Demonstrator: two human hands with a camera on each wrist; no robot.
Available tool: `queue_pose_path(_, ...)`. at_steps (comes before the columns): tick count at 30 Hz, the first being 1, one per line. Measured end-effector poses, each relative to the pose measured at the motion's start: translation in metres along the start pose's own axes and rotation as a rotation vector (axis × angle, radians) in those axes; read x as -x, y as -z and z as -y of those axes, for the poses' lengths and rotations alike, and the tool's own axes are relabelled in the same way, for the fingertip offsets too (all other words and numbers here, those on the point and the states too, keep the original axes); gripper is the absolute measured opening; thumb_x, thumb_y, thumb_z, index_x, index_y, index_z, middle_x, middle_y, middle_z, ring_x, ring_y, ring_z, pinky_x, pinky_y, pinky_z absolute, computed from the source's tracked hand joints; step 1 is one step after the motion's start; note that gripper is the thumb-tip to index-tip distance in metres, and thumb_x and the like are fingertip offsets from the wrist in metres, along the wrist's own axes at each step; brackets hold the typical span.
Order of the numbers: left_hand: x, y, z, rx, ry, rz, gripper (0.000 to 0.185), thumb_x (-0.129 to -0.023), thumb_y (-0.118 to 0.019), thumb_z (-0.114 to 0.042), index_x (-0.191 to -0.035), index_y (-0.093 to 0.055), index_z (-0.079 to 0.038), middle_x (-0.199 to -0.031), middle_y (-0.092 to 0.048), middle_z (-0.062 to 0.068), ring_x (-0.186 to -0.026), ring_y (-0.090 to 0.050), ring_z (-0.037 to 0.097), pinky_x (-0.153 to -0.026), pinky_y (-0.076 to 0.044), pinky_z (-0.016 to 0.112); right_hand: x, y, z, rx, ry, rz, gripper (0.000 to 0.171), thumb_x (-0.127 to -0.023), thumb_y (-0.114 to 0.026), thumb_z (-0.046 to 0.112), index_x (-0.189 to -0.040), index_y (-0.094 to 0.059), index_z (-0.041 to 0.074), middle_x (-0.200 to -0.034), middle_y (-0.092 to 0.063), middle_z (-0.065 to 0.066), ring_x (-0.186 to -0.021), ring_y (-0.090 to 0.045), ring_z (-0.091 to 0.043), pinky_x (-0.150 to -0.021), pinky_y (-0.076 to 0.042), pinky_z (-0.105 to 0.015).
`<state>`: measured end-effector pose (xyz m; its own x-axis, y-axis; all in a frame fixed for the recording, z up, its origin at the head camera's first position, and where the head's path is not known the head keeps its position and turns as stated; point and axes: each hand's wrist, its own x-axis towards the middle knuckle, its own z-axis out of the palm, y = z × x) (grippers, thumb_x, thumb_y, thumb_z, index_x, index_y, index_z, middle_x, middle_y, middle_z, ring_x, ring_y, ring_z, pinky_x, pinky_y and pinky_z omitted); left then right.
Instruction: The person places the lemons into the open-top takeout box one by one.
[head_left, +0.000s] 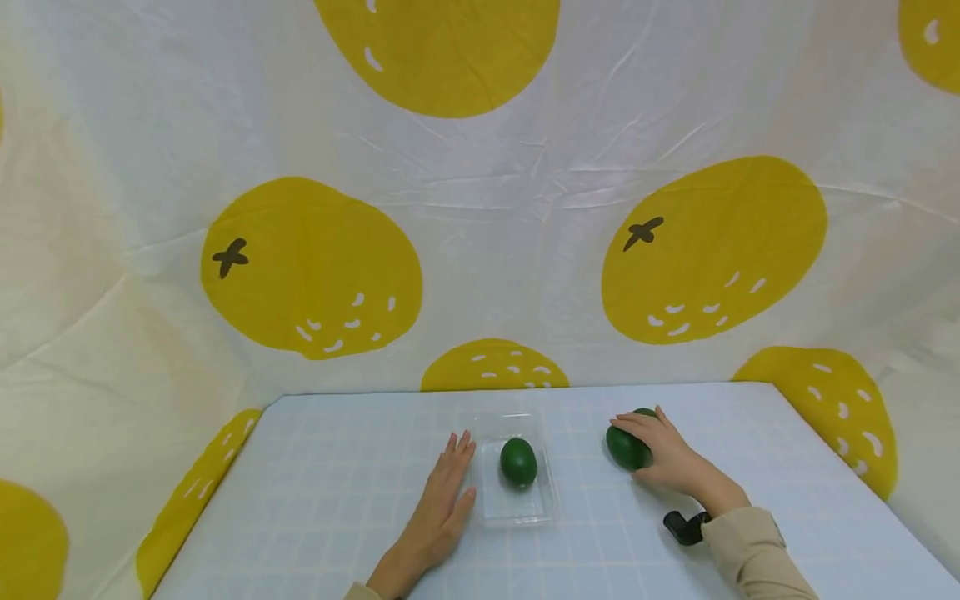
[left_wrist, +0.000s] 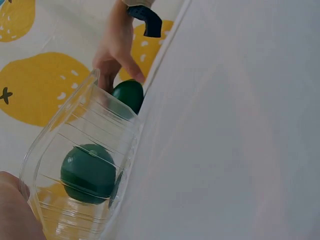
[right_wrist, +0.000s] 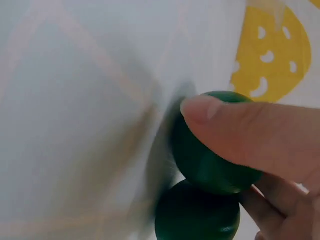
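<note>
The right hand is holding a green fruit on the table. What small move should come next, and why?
Probably lift the green fruit off the table: the right hand already has its fingers curled round it. The clear tray beside it holds one fruit, and the left hand rests flat at its side.

No text, label, brand, number or sign can be read in any view. The white cloth backdrop (head_left: 525, 208) bears only printed yellow fruit shapes with dark cross marks, not writing.
</note>
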<state>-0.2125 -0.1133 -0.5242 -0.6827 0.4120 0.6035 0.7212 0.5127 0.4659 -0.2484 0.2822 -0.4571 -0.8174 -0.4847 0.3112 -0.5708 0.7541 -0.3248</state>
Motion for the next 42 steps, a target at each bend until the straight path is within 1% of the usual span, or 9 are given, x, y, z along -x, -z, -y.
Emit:
queue_pose_path(4, 0.001, 0.000, -0.002, -0.003, 0.012, 0.005, 0.058, -0.101, -0.044, -0.013, -0.155, -0.027, -0.001, -0.163, -0.021, 0.013, -0.147, -0.016, 0.043, -0.122, -0.005, 0.035, -0.002, -0.002, 0.000, 0.023, -0.001, 0.017, 0.075, -0.065, -0.085, -0.005, -0.134, -0.057, -0.004, -0.133, -0.056, -0.023, -0.127, -0.046, -0.047, -0.112, -0.014, -0.069)
queue_pose_path(9, 0.000, 0.001, -0.003, -0.007, 0.014, 0.001, 0.057, -0.101, -0.043, -0.013, -0.154, -0.028, 0.001, -0.163, -0.021, 0.015, -0.147, -0.016, 0.043, -0.123, -0.005, 0.036, -0.004, -0.001, 0.001, 0.005, -0.013, 0.016, 0.072, -0.065, -0.087, -0.002, -0.131, -0.058, -0.004, -0.131, -0.057, -0.024, -0.127, -0.043, -0.052, -0.111, -0.016, -0.070)
queue_pose_path(17, -0.001, 0.001, -0.002, -0.009, 0.014, 0.005, 0.058, -0.101, -0.044, -0.013, -0.155, -0.027, 0.000, -0.163, -0.021, 0.016, -0.148, -0.016, 0.043, -0.123, -0.005, 0.037, -0.006, -0.006, -0.003, 0.042, 0.098, -0.061, 0.072, -0.056, -0.094, 0.003, -0.121, -0.063, -0.004, -0.120, -0.063, -0.020, -0.113, -0.055, -0.043, -0.107, -0.024, -0.068)
queue_pose_path(22, -0.001, 0.000, -0.001, -0.014, 0.006, 0.004, 0.057, -0.101, -0.044, -0.013, -0.153, -0.029, 0.002, -0.162, -0.023, 0.018, -0.147, -0.017, 0.043, -0.123, -0.006, 0.037, -0.007, -0.010, -0.003, 0.011, 0.070, -0.048, 0.071, -0.056, -0.095, 0.007, -0.119, -0.064, 0.001, -0.120, -0.063, -0.014, -0.117, -0.053, -0.044, -0.107, -0.025, -0.070)
queue_pose_path(27, -0.001, 0.000, -0.001, -0.015, 0.009, 0.006, 0.057, -0.101, -0.043, -0.013, -0.154, -0.028, 0.002, -0.163, -0.021, 0.015, -0.147, -0.017, 0.044, -0.122, -0.006, 0.036, -0.007, -0.013, 0.002, -0.001, 0.005, -0.019, 0.070, -0.059, -0.094, 0.011, -0.121, -0.062, 0.004, -0.122, -0.061, -0.014, -0.122, -0.049, -0.049, -0.102, -0.035, -0.069)
queue_pose_path(31, 0.000, 0.000, 0.000, -0.006, 0.007, 0.004, 0.057, -0.101, -0.043, -0.013, -0.154, -0.028, 0.002, -0.162, -0.023, 0.018, -0.147, -0.017, 0.043, -0.123, -0.005, 0.035, -0.007, -0.014, 0.009, -0.015, 0.000, -0.031, 0.070, -0.061, -0.095, 0.014, -0.122, -0.061, 0.007, -0.124, -0.059, -0.010, -0.119, -0.054, -0.039, -0.097, -0.046, -0.060)
queue_pose_path(36, 0.000, 0.000, -0.001, -0.006, 0.005, 0.001, 0.057, -0.101, -0.044, -0.013, -0.154, -0.028, 0.001, -0.162, -0.023, 0.018, -0.147, -0.017, 0.043, -0.123, -0.005, 0.036, -0.010, -0.012, 0.020, -0.083, 0.052, -0.135, 0.072, -0.060, -0.095, 0.010, -0.122, -0.060, 0.007, -0.123, -0.060, -0.006, -0.111, -0.059, -0.025, -0.089, -0.054, -0.048)
queue_pose_path(39, 0.000, 0.000, -0.001, -0.007, 0.010, 0.005, 0.057, -0.101, -0.043, -0.014, -0.154, -0.028, 0.001, -0.163, -0.021, 0.016, -0.148, -0.016, 0.042, -0.123, -0.005, 0.036, -0.015, -0.012, 0.027, -0.160, 0.086, -0.200, 0.074, -0.059, -0.095, 0.007, -0.123, -0.059, 0.005, -0.122, -0.061, -0.005, -0.108, -0.059, -0.021, -0.088, -0.056, -0.039)
queue_pose_path(42, 0.000, 0.000, -0.002, -0.010, 0.015, 0.005, 0.057, -0.101, -0.043, -0.014, -0.154, -0.028, 0.001, -0.163, -0.021, 0.015, -0.148, -0.016, 0.042, -0.123, -0.005, 0.036, -0.020, -0.014, 0.036, -0.263, 0.095, -0.227, 0.074, -0.062, -0.095, 0.011, -0.127, -0.057, 0.006, -0.124, -0.060, -0.003, -0.109, -0.058, -0.017, -0.091, -0.055, -0.031)
